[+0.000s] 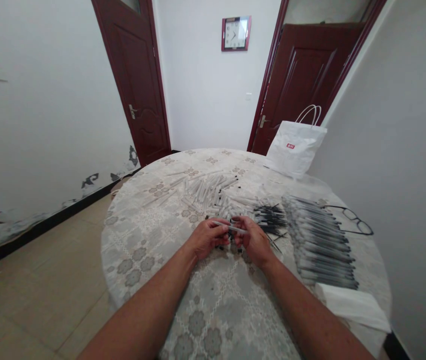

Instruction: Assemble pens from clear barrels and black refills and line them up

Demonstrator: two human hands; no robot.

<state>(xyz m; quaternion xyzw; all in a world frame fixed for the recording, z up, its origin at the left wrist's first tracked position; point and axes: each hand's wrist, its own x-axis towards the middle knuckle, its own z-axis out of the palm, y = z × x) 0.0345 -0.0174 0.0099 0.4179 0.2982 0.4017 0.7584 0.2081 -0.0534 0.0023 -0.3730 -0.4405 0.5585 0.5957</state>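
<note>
Over the near middle of the table, my left hand (209, 237) and my right hand (253, 239) hold a slim pale pen barrel (231, 227) between them. The fingers of both are pinched on it, one hand toward each end. Just beyond my hands lies a loose heap of whitish pen barrels (207, 190). Small black caps (220, 246) are scattered under and around my fingers, partly hidden. A pile of dark refills (271, 218) sits close to the right of my right hand.
Further right, many assembled pens (320, 242) lie stacked in rows, with eyeglasses (353, 220) beside them. A white paper bag (297, 147) stands at the back right. White folded packaging (353, 306) lies at the right edge of the round table (133, 310).
</note>
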